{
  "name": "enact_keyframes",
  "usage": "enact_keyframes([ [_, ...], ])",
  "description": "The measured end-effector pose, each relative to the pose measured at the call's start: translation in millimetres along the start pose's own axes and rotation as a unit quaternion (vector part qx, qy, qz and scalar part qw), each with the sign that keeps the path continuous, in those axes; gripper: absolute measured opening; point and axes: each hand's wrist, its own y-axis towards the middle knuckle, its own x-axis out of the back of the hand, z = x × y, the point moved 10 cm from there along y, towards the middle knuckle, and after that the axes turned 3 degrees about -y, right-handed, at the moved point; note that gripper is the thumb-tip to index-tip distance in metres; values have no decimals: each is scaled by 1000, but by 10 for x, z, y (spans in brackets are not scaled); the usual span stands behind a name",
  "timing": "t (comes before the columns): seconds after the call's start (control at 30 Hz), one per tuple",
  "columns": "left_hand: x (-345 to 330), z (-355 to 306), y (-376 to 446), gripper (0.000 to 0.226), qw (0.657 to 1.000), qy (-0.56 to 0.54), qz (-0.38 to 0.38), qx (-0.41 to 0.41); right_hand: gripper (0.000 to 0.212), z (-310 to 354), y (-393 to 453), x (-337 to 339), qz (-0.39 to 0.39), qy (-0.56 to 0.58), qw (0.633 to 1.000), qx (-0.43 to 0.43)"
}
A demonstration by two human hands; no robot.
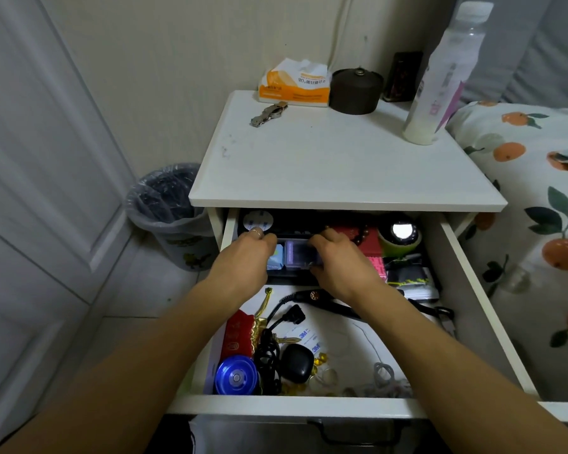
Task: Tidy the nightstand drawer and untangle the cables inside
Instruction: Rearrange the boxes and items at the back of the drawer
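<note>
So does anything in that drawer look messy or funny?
Yes. At the front of the drawer, a black cable lies bunched in a tangle beside the blue round tin and the black case. Small yellow bits and hair ties lie loose there. Nothing looks spilled or broken.

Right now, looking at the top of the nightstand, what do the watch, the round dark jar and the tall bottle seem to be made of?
The watch: probably metal, its linked band shows a silvery sheen. The round dark jar: matte dark brown, possibly clay or ceramic, with a small knob on the lid; the look leaves it open. The tall bottle: clear plastic, see-through above and white near its base, with a printed label.
</note>
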Motion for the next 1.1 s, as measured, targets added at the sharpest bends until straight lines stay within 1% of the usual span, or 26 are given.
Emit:
enact_keyframes([
  [0.13, 37, -63, -31, 29, 1000, -1, 5, -9, 47, 62, -57, 115, 1, 10, 1000, 11],
  [0.27, 239, -40, -110, 26, 997, -78, -4, 15, 35, 144, -214, 314, -16, 40, 999, 4],
  [0.33, 252, -21, -204, 22, 993, -110, 37, 13, 29, 240, -359, 295, 13, 60, 998, 17],
  [0.4, 153, -37, -358, 26, 987, -106, 122, 4, 24, 363, -520, 179, 69, 65, 995, 42],
  [0.43, 81, -46, -445, 28, 983, -86, 161, 0, 24, 421, -603, 96, 99, 63, 991, 58],
  [0.47, 34, -53, -503, 30, 981, -53, 185, -4, 26, 461, -660, 32, 125, 61, 988, 73],
  [0.53, -70, -98, -585, 37, 976, 47, 210, -32, 35, 486, -742, -79, 169, 65, 980, 86],
  [0.57, -152, -134, -615, 39, 966, 113, 225, -59, 40, 483, -767, -118, 184, 69, 977, 87],
  [0.63, -338, -194, -684, 40, 932, 228, 264, -102, 47, 471, -782, -163, 198, 74, 974, 87],
  [0.67, -407, -203, -710, 39, 919, 258, 279, -107, 51, 473, -782, -177, 201, 74, 973, 89],
  [0.7, -444, -205, -716, 35, 914, 268, 286, -106, 56, 488, -779, -190, 205, 73, 972, 93],
  [0.77, -420, -217, -686, 25, 925, 240, 275, -101, 62, 552, -771, -227, 218, 79, 967, 105],
  [0.83, -320, -217, -636, 21, 952, 156, 251, -84, 60, 633, -768, -278, 238, 91, 960, 118],
  [0.9, -243, -179, -631, 20, 965, 78, 241, -71, 54, 690, -773, -339, 253, 82, 955, 131],
  [1.03, -115, -137, -687, 18, 977, 16, 196, -76, 35, 591, -739, -315, 234, 50, 964, 117],
  [1.1, -42, -121, -697, 17, 984, -9, 161, -78, 35, 531, -764, -314, 243, 46, 963, 105],
])
